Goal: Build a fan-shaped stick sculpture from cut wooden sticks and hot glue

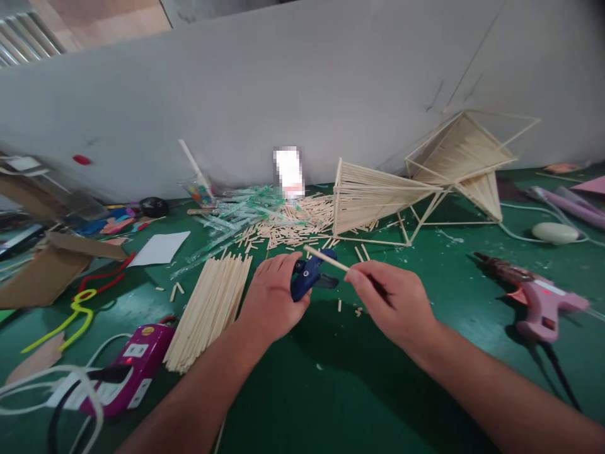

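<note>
My left hand [271, 296] is closed round a blue-handled cutter [307, 275], held just above the green table [340, 378]. My right hand [392, 299] pinches a thin wooden stick [326, 258] whose far end lies in the cutter's jaws. A bundle of long sticks [210, 306] lies left of my left hand. Behind the hands is a heap of short cut sticks [293, 224]. Further back right stands a stick-built frame structure [425, 183].
A pink glue gun [534, 296] lies at the right, its cable running toward me. A purple device [137, 366] with white cables sits at the lower left. Cardboard pieces [51, 265], coloured pipe cleaners [82, 306], white paper [161, 248] and clear wrappers [231, 214] fill the left. A grey wall stands behind.
</note>
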{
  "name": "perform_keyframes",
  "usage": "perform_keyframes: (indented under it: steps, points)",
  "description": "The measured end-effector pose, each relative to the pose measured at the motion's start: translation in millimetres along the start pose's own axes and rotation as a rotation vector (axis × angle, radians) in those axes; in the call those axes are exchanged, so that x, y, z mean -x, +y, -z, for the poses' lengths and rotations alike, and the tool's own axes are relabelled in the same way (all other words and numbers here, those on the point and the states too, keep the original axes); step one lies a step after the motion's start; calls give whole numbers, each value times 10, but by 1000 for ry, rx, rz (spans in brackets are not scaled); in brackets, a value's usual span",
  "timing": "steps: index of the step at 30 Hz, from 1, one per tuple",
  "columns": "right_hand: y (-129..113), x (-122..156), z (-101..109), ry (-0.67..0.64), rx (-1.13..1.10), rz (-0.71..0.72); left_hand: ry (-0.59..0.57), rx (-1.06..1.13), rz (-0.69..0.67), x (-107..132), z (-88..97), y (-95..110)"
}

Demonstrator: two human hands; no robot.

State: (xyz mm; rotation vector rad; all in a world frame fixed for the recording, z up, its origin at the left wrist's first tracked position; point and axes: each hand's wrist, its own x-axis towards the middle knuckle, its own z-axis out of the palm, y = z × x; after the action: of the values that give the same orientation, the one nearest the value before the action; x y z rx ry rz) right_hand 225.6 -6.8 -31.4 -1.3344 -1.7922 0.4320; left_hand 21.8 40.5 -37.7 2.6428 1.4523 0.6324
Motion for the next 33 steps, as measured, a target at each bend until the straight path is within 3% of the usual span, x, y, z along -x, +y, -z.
perform_keyframes:
  steps: [3, 11, 16, 22, 27, 33]
  points:
    - [8, 2, -12, -46, 122, 72, -43, -81, 25, -10, -78, -44]
    - [23, 0, -118, -152, 312, 75, -47, -156, -1, -26, -263, -137]
    - [47, -10, -124, -176, 388, 70, -44, -112, -34, -43, -142, -84]
    - [49, -22, -99, -190, 431, 65, 150, 56, -133, 6, 42, 7]
    - [52, -34, -94, -190, 453, 59, 181, 107, -70, 32, 61, 55]
    - [63, -27, -110, -215, 456, 81, 162, 71, -213, 49, 114, 97]
